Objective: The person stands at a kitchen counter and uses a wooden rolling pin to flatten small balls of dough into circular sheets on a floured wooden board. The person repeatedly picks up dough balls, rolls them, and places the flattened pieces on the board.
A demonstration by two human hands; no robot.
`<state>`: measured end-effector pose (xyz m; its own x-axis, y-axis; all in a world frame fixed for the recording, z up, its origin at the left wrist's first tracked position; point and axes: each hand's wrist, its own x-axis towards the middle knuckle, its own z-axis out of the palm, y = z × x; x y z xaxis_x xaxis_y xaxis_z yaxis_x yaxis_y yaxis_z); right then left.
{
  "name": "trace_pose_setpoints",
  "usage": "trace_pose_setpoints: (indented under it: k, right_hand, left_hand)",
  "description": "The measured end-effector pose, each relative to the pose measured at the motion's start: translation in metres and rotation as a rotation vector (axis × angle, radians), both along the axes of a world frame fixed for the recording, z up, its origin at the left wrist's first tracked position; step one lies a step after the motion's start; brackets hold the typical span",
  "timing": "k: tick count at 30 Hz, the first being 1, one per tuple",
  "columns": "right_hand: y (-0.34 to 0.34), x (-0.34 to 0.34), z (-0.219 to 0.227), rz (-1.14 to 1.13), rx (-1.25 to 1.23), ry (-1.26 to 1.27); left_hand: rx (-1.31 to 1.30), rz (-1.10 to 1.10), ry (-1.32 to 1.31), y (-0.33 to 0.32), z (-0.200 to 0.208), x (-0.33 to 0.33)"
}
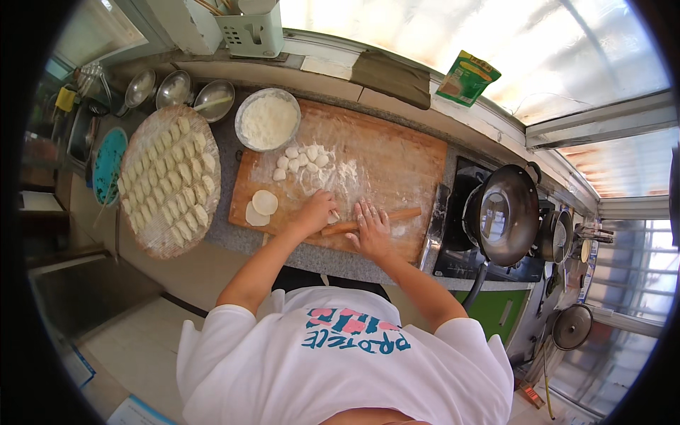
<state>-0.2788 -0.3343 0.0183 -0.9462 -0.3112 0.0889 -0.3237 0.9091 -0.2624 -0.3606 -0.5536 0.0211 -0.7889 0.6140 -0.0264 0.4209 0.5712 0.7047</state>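
On the floured wooden board (414, 156), my left hand (316, 211) is closed, its fingertips pinching the edge of a small dough wrapper (333, 218). My right hand (372, 228) lies with fingers stretched out and spread over a wooden rolling pin (405, 214), the palm resting on it. The pin's left end lies beside the dough. Two rolled wrappers (265, 202) overlap left of my left hand. Beyond the hands sit several small dough pieces (292, 152) in scattered flour. My left fingers partly hide the dough being held.
A bowl of flour (268, 122) stands at the board's far left corner. Rows of dumplings fill a round tray (144, 239) at left, near a teal bowl (110, 159) and metal bowls (214, 99). Right of the board are a cleaver (434, 230) and a wok (507, 216) on the stove.
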Motion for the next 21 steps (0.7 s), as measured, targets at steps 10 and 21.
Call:
trace_pose_setpoints:
  k: [10,21]
  right_hand:
    - [-0.013,-0.063,0.001,-0.041,-0.04,0.039]
    - [-0.016,-0.063,0.005,-0.031,-0.038,0.03]
  left_hand:
    - [-0.052,0.263,-0.232,0.002,0.015,-0.012]
    - [0.077,0.258,-0.064,0.0,-0.007,-0.002]
